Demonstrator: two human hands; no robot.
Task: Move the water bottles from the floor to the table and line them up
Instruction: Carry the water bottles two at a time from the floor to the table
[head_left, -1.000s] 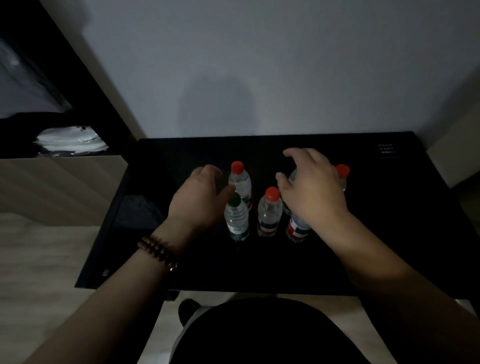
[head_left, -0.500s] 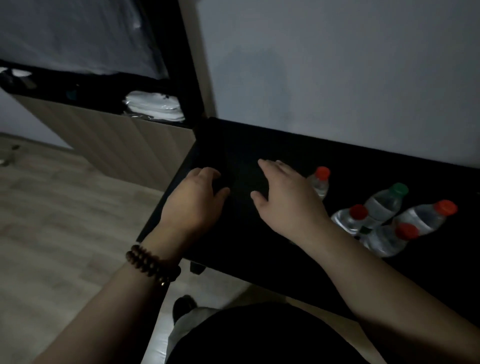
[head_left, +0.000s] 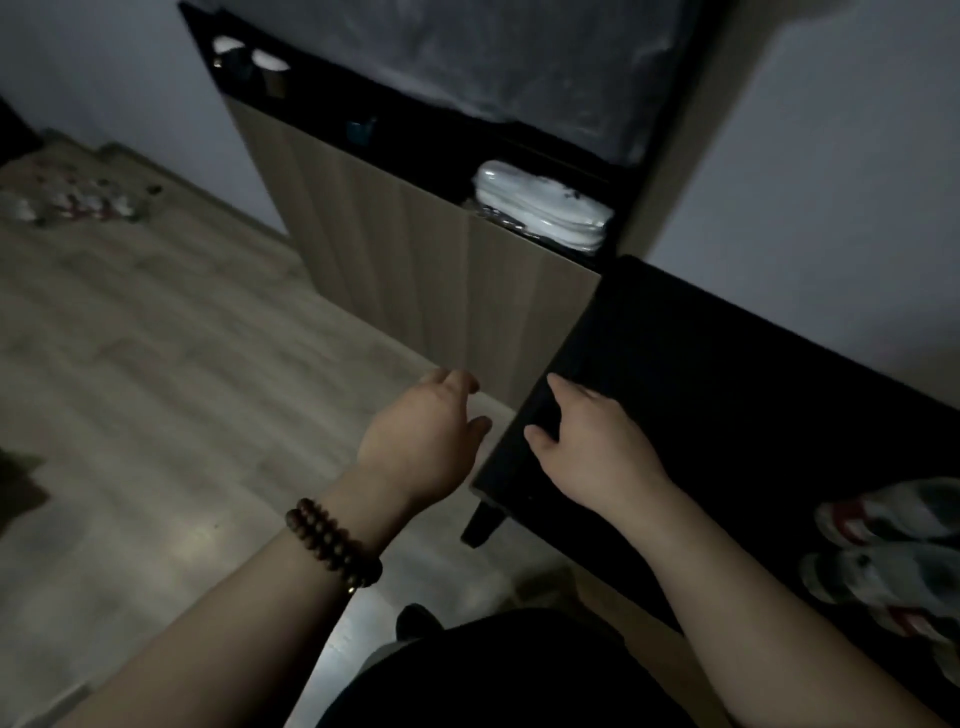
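Showing some water bottles (head_left: 893, 551) already on the table (head_left: 727, 395) at far right, blurred ones (head_left: 78, 205) apparently left on the floor (head_left: 156, 364), left hand (head_left: 423, 441) and right hand (head_left: 597, 447) both loosely spread, holding nothing.

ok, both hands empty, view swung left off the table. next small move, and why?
Probably step toward the far-left floor and reach for the cluster of bottles lying there. Both the left hand and the right hand are open and hold nothing, the left already past the table edge. The bottles on the table sit at the right edge of view; the floor cluster is blurred, so that is a guess.
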